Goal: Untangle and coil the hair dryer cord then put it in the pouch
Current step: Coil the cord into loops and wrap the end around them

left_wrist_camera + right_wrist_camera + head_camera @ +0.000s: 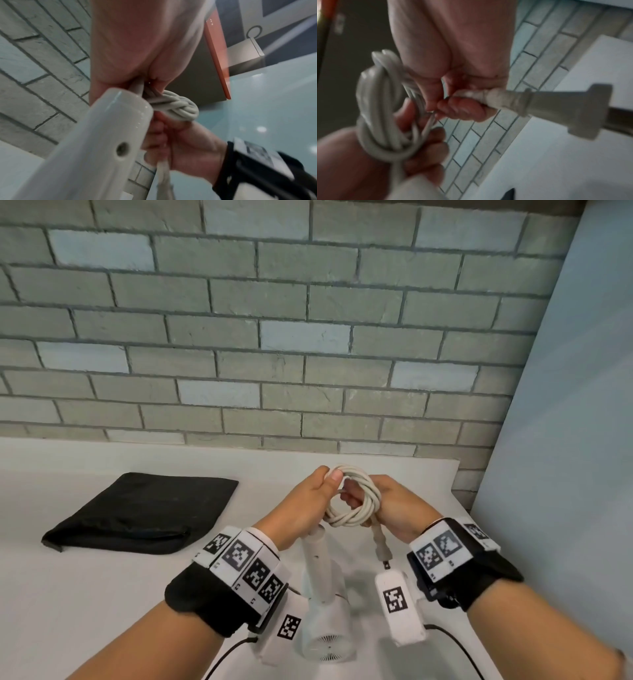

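I am at the end of coiling: my left hand (pixel 310 501) and right hand (pixel 394 508) both grip the coiled cord (pixel 356 501), held above the worktop (pixel 102 594). The hair dryer (pixel 325 604) hangs below the coil, long axis near vertical, handle up. The plug (pixel 381 546) dangles. Next, I judge, comes carrying everything to the pouch (pixel 137 511), left of the dryer.

Grey brick wall (pixel 274 337), white table (pixel 102 594), pale blue panel (pixel 565 405)

Dryer (pixel 325 611) body's half hidden behind the wrist bands, plug (pixel 573 108) blurred and maybe cut off at the right edge, left fingers buried in the cord (pixel 356 501).
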`<state>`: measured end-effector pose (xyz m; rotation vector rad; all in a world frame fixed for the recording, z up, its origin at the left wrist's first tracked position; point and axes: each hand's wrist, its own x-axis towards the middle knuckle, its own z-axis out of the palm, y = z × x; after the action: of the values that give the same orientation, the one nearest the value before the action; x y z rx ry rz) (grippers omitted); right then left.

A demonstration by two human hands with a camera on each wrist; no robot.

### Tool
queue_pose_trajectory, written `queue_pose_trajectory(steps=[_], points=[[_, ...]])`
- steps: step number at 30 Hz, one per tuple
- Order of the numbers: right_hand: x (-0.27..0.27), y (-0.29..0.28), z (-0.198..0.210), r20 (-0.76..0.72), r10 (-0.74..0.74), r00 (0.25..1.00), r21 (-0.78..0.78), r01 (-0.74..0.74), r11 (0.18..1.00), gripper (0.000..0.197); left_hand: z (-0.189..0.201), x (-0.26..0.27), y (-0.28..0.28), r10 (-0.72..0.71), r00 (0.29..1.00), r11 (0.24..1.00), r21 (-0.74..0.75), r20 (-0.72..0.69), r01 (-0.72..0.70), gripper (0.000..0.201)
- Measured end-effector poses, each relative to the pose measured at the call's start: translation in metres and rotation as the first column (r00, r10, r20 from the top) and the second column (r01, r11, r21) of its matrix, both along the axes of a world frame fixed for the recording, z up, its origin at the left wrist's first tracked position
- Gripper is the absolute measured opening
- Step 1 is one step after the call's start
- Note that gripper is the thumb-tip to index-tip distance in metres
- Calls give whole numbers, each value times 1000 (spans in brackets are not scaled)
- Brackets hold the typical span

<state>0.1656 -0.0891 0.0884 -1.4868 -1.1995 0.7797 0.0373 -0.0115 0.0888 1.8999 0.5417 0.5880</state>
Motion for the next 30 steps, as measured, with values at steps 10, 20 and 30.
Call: queue_pose_trajectory(steps=[10,20,30], points=[[7,-3,5,-93,102,990,64,-96,993,27,0,3,-2,53,996,998,41,77,-56,27],[2,-2,-1,679,-484,551,541,69,838,18,2,3,-6,68,970,992,-119,233,-41,23],[-19,4,-8,695,-579,426,570,165,805,26,-3,7,-2,88,951,991,-125,298,-53,27]])
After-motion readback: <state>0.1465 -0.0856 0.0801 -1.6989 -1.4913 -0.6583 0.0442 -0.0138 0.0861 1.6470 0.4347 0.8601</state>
